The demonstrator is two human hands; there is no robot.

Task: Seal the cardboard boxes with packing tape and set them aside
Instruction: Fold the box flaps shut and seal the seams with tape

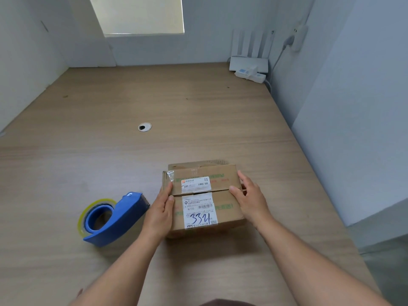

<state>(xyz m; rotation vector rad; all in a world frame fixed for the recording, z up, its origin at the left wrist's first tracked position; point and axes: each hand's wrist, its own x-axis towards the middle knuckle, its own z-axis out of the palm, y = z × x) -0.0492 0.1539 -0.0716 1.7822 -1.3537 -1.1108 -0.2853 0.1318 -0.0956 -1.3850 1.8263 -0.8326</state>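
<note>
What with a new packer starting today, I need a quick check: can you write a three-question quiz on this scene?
1. True or false: the blue tape dispenser lies to the right of the cardboard box.
2. Which number is handwritten on the box's label? A) 3321 B) 7050 C) 1233
3. Fill in: the left hand and right hand rest against the box's opposite ____.
Key: 1 false, it lies to the box's left; 2 A; 3 sides.
</note>
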